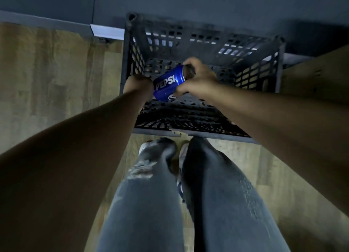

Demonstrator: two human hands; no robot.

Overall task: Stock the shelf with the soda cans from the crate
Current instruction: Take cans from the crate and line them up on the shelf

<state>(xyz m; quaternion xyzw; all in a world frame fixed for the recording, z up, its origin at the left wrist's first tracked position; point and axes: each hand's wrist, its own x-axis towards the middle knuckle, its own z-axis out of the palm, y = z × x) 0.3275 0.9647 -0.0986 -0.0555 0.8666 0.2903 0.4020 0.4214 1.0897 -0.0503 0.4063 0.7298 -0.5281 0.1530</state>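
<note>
Gripping the can (168,84) by its top end, our right hand (200,79) curls its fingers round it over the crate (188,36); our left hand (138,83) meets the base, fingers hidden: we cannot tell their hold

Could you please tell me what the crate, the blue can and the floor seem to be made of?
Crate: probably moulded plastic, matte black, given its thin lattice of regular cut-outs. Can: likely aluminium, glossy printed blue, with a bare silvery end. Floor: wood or wood-look planks, judging by grain and seams; which one is unclear.
</note>
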